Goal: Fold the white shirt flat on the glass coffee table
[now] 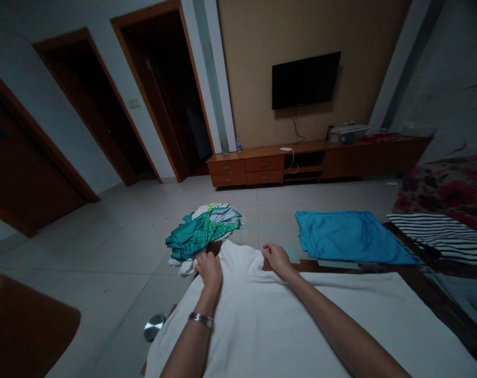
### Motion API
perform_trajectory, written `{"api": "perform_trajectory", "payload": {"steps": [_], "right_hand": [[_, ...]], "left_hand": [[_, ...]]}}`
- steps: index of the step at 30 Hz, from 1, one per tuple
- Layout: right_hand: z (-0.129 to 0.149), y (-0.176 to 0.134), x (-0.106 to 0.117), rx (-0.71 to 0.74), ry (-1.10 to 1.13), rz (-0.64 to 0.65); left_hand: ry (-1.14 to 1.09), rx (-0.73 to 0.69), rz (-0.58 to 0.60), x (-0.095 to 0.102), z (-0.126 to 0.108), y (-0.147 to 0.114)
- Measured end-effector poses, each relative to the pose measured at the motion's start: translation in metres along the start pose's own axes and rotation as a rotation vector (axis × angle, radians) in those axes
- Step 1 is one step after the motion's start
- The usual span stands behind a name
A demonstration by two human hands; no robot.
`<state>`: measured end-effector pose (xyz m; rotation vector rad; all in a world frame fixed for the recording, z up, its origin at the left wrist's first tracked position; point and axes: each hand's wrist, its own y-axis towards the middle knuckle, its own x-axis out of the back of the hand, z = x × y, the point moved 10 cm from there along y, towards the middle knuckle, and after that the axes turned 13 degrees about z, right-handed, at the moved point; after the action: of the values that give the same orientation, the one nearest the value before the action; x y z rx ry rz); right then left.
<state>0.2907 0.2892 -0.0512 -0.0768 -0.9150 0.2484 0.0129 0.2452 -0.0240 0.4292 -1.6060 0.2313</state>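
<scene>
A white garment (269, 320) lies spread flat across the table in front of me. My left hand (209, 268), with a metal bracelet on its wrist, pinches the garment's far edge on the left. My right hand (276, 258) grips the same far edge a little to the right. Just beyond my left hand sits a heap of crumpled clothes (201, 233), teal, green and white. A blue cloth (348, 237) lies flat past my right hand.
A black-and-white striped garment (435, 231) rests at the right by a floral sofa (451, 189). Beyond the tiled floor stand a low wooden cabinet (262, 165), a wall-mounted TV (306, 80) and dark doorways (171, 100). A round metal object (154, 326) lies low left of the table.
</scene>
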Motion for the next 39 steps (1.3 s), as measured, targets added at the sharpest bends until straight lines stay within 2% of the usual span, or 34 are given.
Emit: {"api": "perform_trajectory", "payload": {"steps": [2,5,8,11,14,17,20,23,25,28,31,34,37,39], "right_hand": [[-0.003,-0.014,0.013,0.104,0.046,-0.064],[-0.004,-0.047,0.031,0.351,0.071,-0.126],[-0.010,-0.086,0.038,0.556,-0.042,-0.077],[-0.027,-0.115,0.045,0.640,-0.170,-0.050],[-0.051,-0.126,0.055,0.601,-0.219,-0.069],[-0.068,-0.126,0.063,0.552,-0.196,-0.100],[-0.075,-0.122,0.067,0.524,-0.150,-0.127],[-0.082,-0.118,0.071,0.493,-0.113,-0.154],[-0.090,-0.117,0.074,0.472,-0.100,-0.175],[-0.107,-0.117,0.081,0.415,-0.113,-0.222],[-0.125,-0.117,0.087,0.328,-0.156,-0.271],[-0.137,-0.115,0.090,0.247,-0.218,-0.295],[-0.140,-0.119,0.100,0.181,-0.278,-0.358],[-0.132,-0.128,0.107,0.183,-0.296,-0.423]], "left_hand": [[0.004,-0.001,0.004,0.000,-0.001,0.001],[0.005,-0.012,0.012,0.000,-0.003,0.002],[0.001,-0.024,0.015,0.002,-0.005,0.001],[-0.007,-0.036,0.010,0.007,-0.008,-0.003],[-0.049,-0.181,-0.050,0.020,-0.030,-0.010],[-0.128,-0.484,-0.030,0.025,-0.081,-0.019],[-0.154,-0.668,0.142,0.009,-0.132,-0.022],[-0.119,-0.665,0.260,-0.014,-0.158,-0.017],[-0.100,-0.639,0.275,-0.024,-0.164,-0.013],[-0.083,-0.549,0.212,-0.026,-0.156,-0.005],[-0.070,-0.422,0.130,-0.022,-0.142,0.002],[-0.065,-0.377,0.095,-0.020,-0.138,0.003],[-0.072,-0.371,0.074,-0.015,-0.140,0.001],[-0.093,-0.358,0.030,-0.004,-0.139,-0.004]]}}
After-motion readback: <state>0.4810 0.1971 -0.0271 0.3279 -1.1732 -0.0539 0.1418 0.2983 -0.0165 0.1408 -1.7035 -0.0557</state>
